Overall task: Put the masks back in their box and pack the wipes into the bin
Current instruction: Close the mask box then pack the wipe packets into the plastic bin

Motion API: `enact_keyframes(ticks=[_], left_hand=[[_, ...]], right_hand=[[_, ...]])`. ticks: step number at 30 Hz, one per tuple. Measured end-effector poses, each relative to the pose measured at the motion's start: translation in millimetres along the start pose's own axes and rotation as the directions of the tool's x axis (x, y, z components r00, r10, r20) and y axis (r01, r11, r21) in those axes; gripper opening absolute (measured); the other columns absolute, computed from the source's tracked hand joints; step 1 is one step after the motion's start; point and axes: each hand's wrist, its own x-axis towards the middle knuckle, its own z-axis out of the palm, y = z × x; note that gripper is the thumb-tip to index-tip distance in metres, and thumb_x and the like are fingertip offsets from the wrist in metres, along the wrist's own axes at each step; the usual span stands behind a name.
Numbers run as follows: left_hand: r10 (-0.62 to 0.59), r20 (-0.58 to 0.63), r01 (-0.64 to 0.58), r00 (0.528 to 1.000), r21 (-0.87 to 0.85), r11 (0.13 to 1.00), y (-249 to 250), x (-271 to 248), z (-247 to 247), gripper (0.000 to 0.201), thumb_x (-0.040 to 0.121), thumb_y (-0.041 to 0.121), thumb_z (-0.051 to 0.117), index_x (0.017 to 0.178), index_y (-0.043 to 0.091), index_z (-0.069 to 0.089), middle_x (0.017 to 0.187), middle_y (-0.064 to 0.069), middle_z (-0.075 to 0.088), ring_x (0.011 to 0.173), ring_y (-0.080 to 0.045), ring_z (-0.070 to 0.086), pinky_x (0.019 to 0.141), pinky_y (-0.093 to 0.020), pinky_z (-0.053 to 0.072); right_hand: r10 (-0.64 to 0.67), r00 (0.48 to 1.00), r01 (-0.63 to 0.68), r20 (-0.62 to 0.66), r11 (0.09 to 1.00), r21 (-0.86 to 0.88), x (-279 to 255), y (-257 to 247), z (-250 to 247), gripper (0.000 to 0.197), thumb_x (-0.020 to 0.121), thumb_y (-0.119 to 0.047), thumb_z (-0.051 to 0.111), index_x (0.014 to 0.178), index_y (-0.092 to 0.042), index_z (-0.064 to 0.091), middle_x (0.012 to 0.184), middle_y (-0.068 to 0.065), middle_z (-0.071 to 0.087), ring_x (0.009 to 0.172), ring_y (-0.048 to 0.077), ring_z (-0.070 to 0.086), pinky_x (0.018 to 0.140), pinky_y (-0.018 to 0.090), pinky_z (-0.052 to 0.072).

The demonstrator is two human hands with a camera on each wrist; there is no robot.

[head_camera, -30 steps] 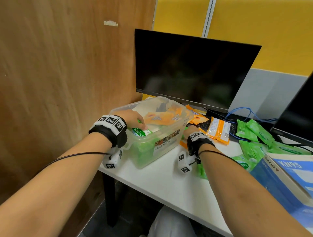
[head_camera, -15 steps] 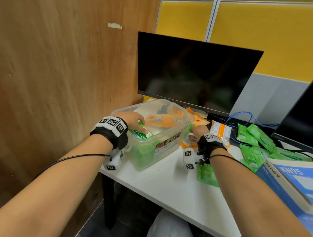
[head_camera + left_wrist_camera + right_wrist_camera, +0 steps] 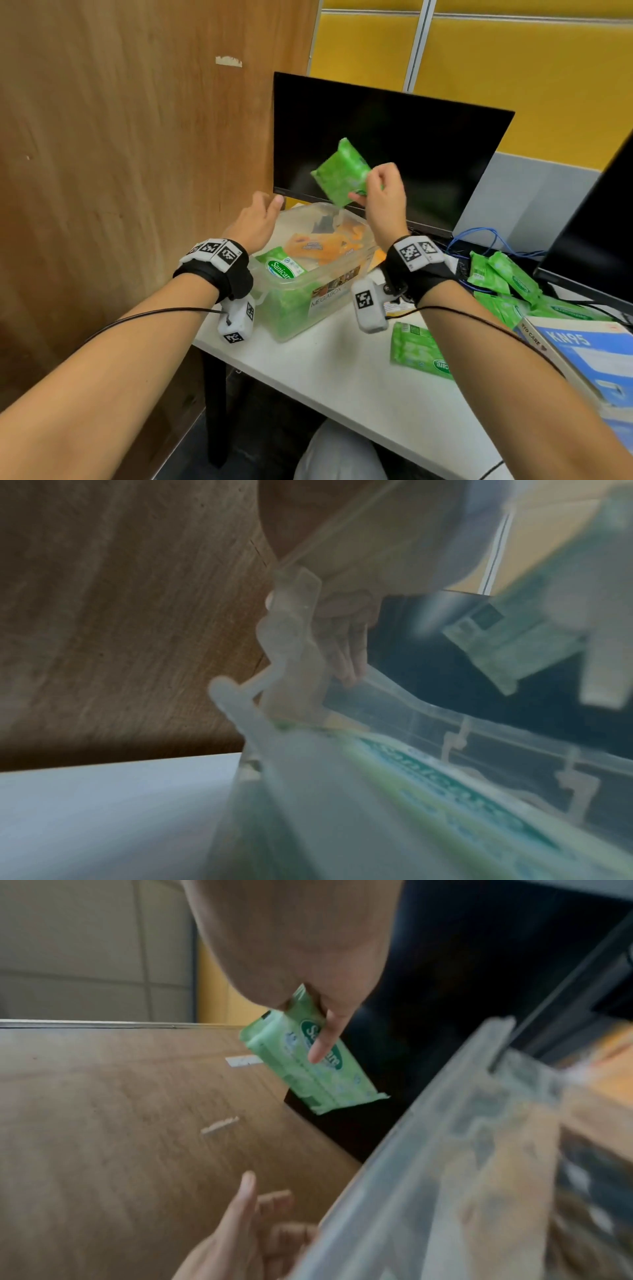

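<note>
My right hand (image 3: 378, 192) pinches a green wipes pack (image 3: 340, 173) by one end, raised above the clear plastic bin (image 3: 329, 294); in the right wrist view the same green wipes pack (image 3: 308, 1064) hangs from the fingers (image 3: 325, 1039). My left hand (image 3: 255, 222) hovers open at the bin's far left corner, with its fingers (image 3: 346, 653) near the bin rim (image 3: 411, 696). The bin holds green and orange packs, one green Sanicare pack (image 3: 279, 265) on top. A blue KN95 mask box (image 3: 582, 349) lies at the right edge.
More green wipes packs (image 3: 500, 277) lie in a pile on the white desk (image 3: 342, 377), one green pack (image 3: 419, 349) nearer me. A black monitor (image 3: 387, 150) stands behind the bin, a second screen (image 3: 596, 240) at the right. A wooden partition (image 3: 137, 154) borders the left.
My right hand has lifted a green pack from the desk beside the bin up to above the bin. My left hand has left the pack in the bin and risen, open.
</note>
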Motion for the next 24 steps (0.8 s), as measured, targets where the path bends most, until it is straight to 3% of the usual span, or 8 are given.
enact_keyframes(ticks=[3, 8, 11, 14, 16, 18, 21, 24], left_hand=[[0.045, -0.106, -0.056, 0.993, -0.103, 0.993, 1.3, -2.9, -0.6, 0.055, 0.098, 0.056, 0.019, 0.129, 0.015, 0.039, 0.126, -0.017, 0.056, 0.115, -0.032, 0.053, 0.095, -0.04, 0.039], [0.082, -0.055, -0.086, 0.995, -0.067, 0.994, 1.7, -1.4, -1.8, 0.055, 0.102, 0.046, 0.019, 0.112, 0.008, 0.058, 0.116, -0.013, 0.06, 0.112, -0.029, 0.053, 0.096, -0.04, 0.038], [0.097, 0.039, -0.091, 0.995, -0.138, 0.986, -0.7, -0.5, -3.2, 0.052, 0.099, 0.05, 0.028, 0.101, 0.017, 0.068, 0.101, -0.005, 0.07, 0.098, -0.024, 0.064, 0.092, -0.042, 0.048], [0.09, 0.163, -0.108, 0.983, 0.102, 0.989, -1.2, 1.5, -3.4, 0.035, 0.083, 0.053, 0.045, 0.094, 0.03, 0.068, 0.101, 0.002, 0.07, 0.096, -0.02, 0.064, 0.089, -0.04, 0.05], [0.035, 0.261, -0.135, 0.965, 0.378, 0.916, 2.9, 0.0, -2.2, 0.029, 0.082, 0.051, 0.052, 0.103, 0.036, 0.064, 0.112, 0.005, 0.067, 0.098, -0.016, 0.06, 0.086, -0.035, 0.05], [-0.001, 0.33, -0.177, 0.944, 0.511, 0.841, 7.0, 0.2, 0.9, 0.043, 0.084, 0.052, 0.056, 0.122, 0.033, 0.057, 0.121, 0.003, 0.063, 0.104, -0.017, 0.058, 0.083, -0.031, 0.046], [-0.043, 0.345, -0.179, 0.938, 0.586, 0.791, 10.2, 1.8, 3.8, 0.056, 0.088, 0.051, 0.051, 0.135, 0.021, 0.048, 0.132, -0.003, 0.056, 0.116, -0.022, 0.054, 0.092, -0.035, 0.044], [-0.093, 0.33, -0.137, 0.94, 0.611, 0.78, 10.6, 3.0, 5.8, 0.054, 0.094, 0.051, 0.036, 0.13, 0.015, 0.054, 0.134, -0.008, 0.056, 0.117, -0.025, 0.054, 0.09, -0.036, 0.041]], right_hand=[[0.045, 0.958, -0.039, 0.283, 0.999, -0.027, -21.0, 8.0, 23.2, 0.022, 0.098, -0.009, 0.038, 0.077, -0.015, 0.043, 0.081, -0.002, 0.043, 0.073, 0.009, 0.055, 0.077, 0.036, 0.059], [0.188, 0.717, -0.117, 0.672, 0.982, -0.15, -35.1, 18.1, 32.2, 0.02, 0.097, -0.004, 0.039, 0.079, -0.01, 0.044, 0.081, 0.005, 0.036, 0.078, 0.015, 0.045, 0.083, 0.038, 0.058], [0.279, 0.585, -0.199, 0.761, 0.96, -0.199, -33.2, 12.7, 25.2, 0.017, 0.095, -0.007, 0.043, 0.08, -0.007, 0.05, 0.092, 0.01, 0.057, 0.096, 0.018, 0.057, 0.089, 0.035, 0.054], [0.361, 0.537, 0.058, 0.763, 0.886, -0.46, -36.4, 9.7, 31.0, 0.027, 0.091, -0.028, 0.051, 0.072, -0.011, 0.061, 0.09, -0.003, 0.074, 0.098, 0.016, 0.062, 0.091, 0.032, 0.046], [0.355, 0.587, 0.163, 0.727, 0.828, -0.536, -36.6, 13.4, 36.8, 0.023, 0.088, -0.037, 0.061, 0.081, -0.016, 0.066, 0.084, -0.004, 0.069, 0.082, 0.012, 0.06, 0.077, 0.026, 0.045], [0.418, 0.637, 0.178, 0.648, 0.738, -0.651, -33.5, 15.6, 41.8, 0.032, 0.084, -0.039, 0.066, 0.106, -0.016, 0.061, 0.098, 0.0, 0.062, 0.087, 0.013, 0.056, 0.076, 0.029, 0.044], [0.629, 0.541, 0.315, 0.558, 0.464, -0.828, -32.9, 18.1, 55.6, 0.077, 0.082, -0.061, 0.056, 0.14, -0.013, 0.041, 0.139, 0.007, 0.047, 0.124, 0.024, 0.047, 0.098, 0.036, 0.038], [0.743, 0.463, 0.294, 0.484, 0.386, -0.874, -31.5, 19.4, 66.9, 0.095, 0.075, -0.074, 0.053, 0.148, -0.018, 0.029, 0.148, 0.006, 0.038, 0.133, 0.027, 0.039, 0.109, 0.042, 0.033]])
